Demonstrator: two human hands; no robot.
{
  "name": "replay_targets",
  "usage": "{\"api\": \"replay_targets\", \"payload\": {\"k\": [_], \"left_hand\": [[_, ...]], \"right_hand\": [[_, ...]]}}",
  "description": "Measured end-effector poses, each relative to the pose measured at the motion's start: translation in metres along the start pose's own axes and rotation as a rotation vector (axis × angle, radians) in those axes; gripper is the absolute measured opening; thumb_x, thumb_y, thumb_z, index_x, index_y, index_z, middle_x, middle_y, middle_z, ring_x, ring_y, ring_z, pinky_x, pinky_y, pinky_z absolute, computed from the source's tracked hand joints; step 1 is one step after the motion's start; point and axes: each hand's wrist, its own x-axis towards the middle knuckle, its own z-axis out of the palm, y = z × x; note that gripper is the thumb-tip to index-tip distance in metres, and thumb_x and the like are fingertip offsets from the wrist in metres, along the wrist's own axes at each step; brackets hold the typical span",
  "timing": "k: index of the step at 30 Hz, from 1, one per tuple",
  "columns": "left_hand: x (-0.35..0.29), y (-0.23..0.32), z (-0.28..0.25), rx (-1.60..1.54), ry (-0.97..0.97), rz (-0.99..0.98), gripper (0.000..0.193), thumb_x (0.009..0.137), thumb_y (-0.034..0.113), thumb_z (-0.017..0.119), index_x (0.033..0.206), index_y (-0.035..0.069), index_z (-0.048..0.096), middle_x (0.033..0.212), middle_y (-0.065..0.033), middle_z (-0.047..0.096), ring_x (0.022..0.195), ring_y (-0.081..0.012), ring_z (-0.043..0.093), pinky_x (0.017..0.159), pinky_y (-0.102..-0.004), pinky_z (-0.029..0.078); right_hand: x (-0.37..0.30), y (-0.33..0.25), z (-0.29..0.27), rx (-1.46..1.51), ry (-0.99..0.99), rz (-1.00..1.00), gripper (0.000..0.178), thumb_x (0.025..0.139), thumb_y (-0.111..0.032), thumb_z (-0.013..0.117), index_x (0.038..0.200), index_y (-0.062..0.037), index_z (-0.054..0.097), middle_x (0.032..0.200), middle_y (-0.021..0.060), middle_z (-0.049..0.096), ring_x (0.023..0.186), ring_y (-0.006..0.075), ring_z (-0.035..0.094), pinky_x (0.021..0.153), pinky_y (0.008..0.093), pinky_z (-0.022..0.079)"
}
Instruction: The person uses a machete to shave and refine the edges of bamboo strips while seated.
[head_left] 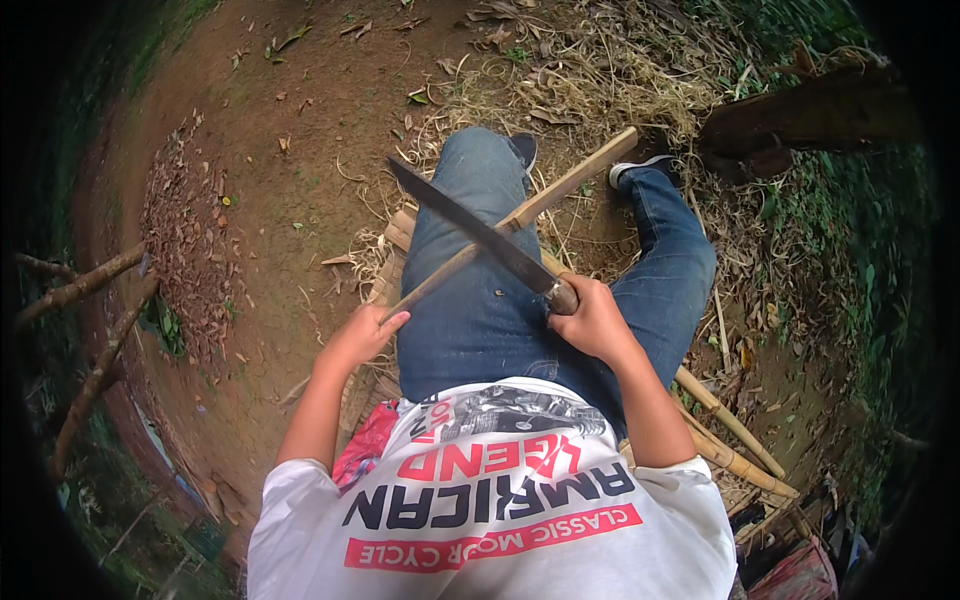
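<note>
My left hand [362, 335] is closed around the near end of a long split bamboo strip [582, 175], which slants up and away to the right across my jeans. In my right hand [592, 322] is the handle of a machete [470, 222]. Its dark blade points to the far left and crosses over the strip above my thigh. Whether the edge touches the bamboo, I cannot tell.
Bamboo poles [730, 425] lie at my right side, and more bamboo [399, 232] shows beside my left leg. Pale shavings [620, 85] cover the ground ahead. A thick log [810, 112] is at the far right; branches [85, 287] stand at the left.
</note>
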Motion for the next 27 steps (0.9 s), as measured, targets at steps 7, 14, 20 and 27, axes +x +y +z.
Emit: {"api": "replay_targets", "payload": {"k": [7,14,20,27], "left_hand": [[0.003,-0.015,0.009,0.019,-0.012,-0.053,0.046,0.095,0.039,0.057,0.082,-0.005,0.057,0.062,-0.0187,0.045,0.058,-0.0217,0.039,0.058,-0.0388,0.041],[0.005,-0.003,0.001,0.085,-0.018,-0.056,0.046,0.094,0.04,0.058,0.088,-0.006,0.062,0.069,-0.0275,0.053,0.06,-0.0378,0.044,0.063,-0.0407,0.045],[0.009,0.007,-0.008,0.099,-0.054,-0.101,0.047,0.094,0.041,0.057,0.089,-0.005,0.063,0.069,-0.0278,0.052,0.061,-0.0378,0.046,0.064,-0.0406,0.045],[0.014,0.005,0.0,0.062,-0.046,-0.057,0.046,0.094,0.04,0.057,0.091,-0.005,0.064,0.07,-0.0268,0.056,0.062,-0.0381,0.053,0.064,-0.0405,0.046]], "right_hand": [[0.025,-0.002,-0.029,0.212,0.303,0.191,0.019,0.071,-0.002,0.063,0.088,0.0004,0.057,0.067,0.0081,0.057,0.062,0.0154,0.053,0.058,0.0324,0.044],[0.025,-0.004,-0.055,0.138,0.189,0.203,0.021,0.069,0.0,0.064,0.09,0.0007,0.058,0.067,0.006,0.056,0.061,0.0139,0.052,0.056,0.0315,0.043],[0.017,0.003,-0.023,0.054,0.155,0.123,0.021,0.07,-0.001,0.065,0.09,0.0009,0.058,0.068,0.007,0.056,0.064,0.0157,0.054,0.06,0.0343,0.045],[0.022,-0.001,-0.027,0.138,0.233,0.184,0.022,0.07,0.001,0.065,0.09,0.001,0.059,0.068,0.0078,0.058,0.064,0.0148,0.056,0.06,0.0335,0.046]]}}
